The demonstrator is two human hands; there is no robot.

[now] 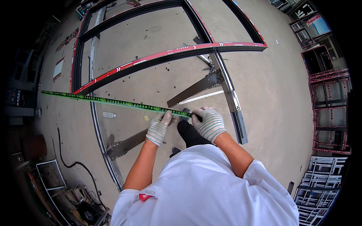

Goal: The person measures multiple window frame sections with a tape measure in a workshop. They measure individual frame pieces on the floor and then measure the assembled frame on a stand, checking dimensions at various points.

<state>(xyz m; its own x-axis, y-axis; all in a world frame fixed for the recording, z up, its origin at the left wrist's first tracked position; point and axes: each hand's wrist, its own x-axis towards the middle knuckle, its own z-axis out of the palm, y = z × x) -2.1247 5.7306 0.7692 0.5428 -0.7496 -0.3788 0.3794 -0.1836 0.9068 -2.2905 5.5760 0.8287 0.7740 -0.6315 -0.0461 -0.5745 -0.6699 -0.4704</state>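
A long green-and-black tape measure [120, 103] stretches out in front of me, slanting from the far left down to my hands. Gloved in striped white, my left hand [158, 127] pinches its blade between thumb and fingers. At the blade's right end my right hand [209, 123], in a matching glove, is closed on the tape; whether the case is inside the palm cannot be made out. Beyond the tape lies a black window frame [151, 60] with red printed film on its faces. The blade passes close to the frame's near left corner.
Two metal rails [228, 92] of a stand carry the frame, with slanting legs [126, 144] below. A clear plastic bottle [109, 115] lies on the floor. Several stacked frames [330, 109] line the right side. A black hose [80, 164] and scrap pieces lie at lower left.
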